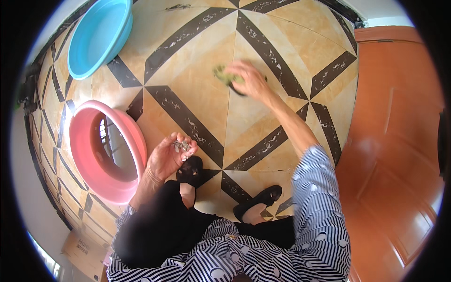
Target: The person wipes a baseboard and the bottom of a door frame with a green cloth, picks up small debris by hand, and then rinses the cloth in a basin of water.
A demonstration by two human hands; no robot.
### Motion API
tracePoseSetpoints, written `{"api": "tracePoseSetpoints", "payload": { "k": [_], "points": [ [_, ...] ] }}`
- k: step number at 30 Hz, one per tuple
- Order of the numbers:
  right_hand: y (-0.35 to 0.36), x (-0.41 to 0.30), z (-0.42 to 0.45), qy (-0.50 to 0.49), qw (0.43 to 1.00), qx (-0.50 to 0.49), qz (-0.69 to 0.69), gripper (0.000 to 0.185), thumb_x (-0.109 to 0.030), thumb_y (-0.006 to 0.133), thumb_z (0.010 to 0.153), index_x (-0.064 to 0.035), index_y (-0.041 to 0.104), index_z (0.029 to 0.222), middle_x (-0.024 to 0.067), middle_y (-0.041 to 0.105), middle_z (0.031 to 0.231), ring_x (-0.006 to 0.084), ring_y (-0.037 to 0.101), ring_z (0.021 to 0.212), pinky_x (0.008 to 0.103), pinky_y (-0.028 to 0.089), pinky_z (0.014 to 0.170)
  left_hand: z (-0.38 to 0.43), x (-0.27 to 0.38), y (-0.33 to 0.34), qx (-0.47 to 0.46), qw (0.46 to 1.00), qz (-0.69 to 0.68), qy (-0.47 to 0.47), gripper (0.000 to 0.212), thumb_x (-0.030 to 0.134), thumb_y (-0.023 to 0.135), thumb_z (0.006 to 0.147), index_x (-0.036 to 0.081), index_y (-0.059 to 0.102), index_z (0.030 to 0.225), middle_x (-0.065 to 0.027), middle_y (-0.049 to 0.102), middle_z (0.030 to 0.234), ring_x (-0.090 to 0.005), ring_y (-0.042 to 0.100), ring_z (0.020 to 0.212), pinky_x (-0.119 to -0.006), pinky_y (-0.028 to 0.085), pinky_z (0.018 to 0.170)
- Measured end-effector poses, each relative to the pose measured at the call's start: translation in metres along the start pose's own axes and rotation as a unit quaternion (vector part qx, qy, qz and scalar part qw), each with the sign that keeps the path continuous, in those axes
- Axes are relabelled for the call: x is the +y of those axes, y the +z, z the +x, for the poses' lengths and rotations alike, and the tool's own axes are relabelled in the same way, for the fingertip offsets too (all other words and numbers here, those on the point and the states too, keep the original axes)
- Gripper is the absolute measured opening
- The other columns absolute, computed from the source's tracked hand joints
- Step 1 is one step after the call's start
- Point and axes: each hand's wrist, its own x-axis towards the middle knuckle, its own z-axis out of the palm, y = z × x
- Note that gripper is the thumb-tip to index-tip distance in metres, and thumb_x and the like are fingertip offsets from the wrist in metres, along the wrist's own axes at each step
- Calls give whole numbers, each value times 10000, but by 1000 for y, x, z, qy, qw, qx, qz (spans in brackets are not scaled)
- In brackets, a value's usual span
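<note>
My left hand (pixel 165 158) is cupped palm-up, with several small grey-white flakes (pixel 182 145) held by the curled fingers. What the flakes are made of cannot be told. Further out and to the right, my right hand (pixel 248 79) grips a blurred yellow-green cloth or sponge (pixel 222 74) low over the tiled floor (pixel 197 88). A dark edge shows under that hand, partly hidden by the fingers. Beside my left wrist stands a pink plastic basin (pixel 102 169) holding murky water (pixel 123 155) that reflects a window.
A light-blue plastic basin (pixel 100 35) sits at the upper left. An orange-brown wooden door (pixel 391 141) borders the floor on the right. My black shoes (pixel 190 171) are on the tiles below my hands. A cardboard box (pixel 84 252) stands at the lower left by the wall.
</note>
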Motion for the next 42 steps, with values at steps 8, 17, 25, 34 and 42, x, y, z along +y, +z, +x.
{"api": "tracePoseSetpoints", "payload": {
  "k": [8,17,25,34,42],
  "points": [
    [57,-57,-92,-97,990,-99,20,420,-70,716,651,-191,661,1050,27,602,1196,273,509,1171,386,452,968,16,12,-2,-36,999,-23,-13,235,186,419,1003,-9,514,910,-133,555,965,-315,561,1035,-435,485,974],
    [-2,-141,-254,179,972,-151,12,496,7,711,619,-148,631,1083,34,524,1285,304,474,1210,397,443,984,76,-24,21,-98,987,-22,-123,241,169,388,1001,-21,522,939,-165,562,1031,-343,547,1122,-438,462,1022],
    [-38,-30,-159,159,965,186,-96,395,-49,683,671,-118,650,1058,68,581,1127,289,546,1034,371,446,920,50,-37,28,-63,990,51,-115,213,166,428,995,-11,524,923,-147,551,1001,-309,569,1040,-411,528,938],
    [81,-101,-252,-39,996,-60,54,386,-5,639,648,-167,658,998,37,594,1095,247,520,1092,377,436,933,-16,-62,14,-61,995,65,-45,209,127,418,993,-46,535,992,-185,591,1021,-333,573,1062,-442,500,969],
    [-50,-19,-252,112,964,241,5,340,-25,675,676,-140,678,996,21,627,1019,255,548,966,358,440,874,-55,-84,-13,-28,988,142,58,209,159,434,991,-21,535,1022,-192,571,1086,-334,537,1124,-413,491,949]
  ]
}}
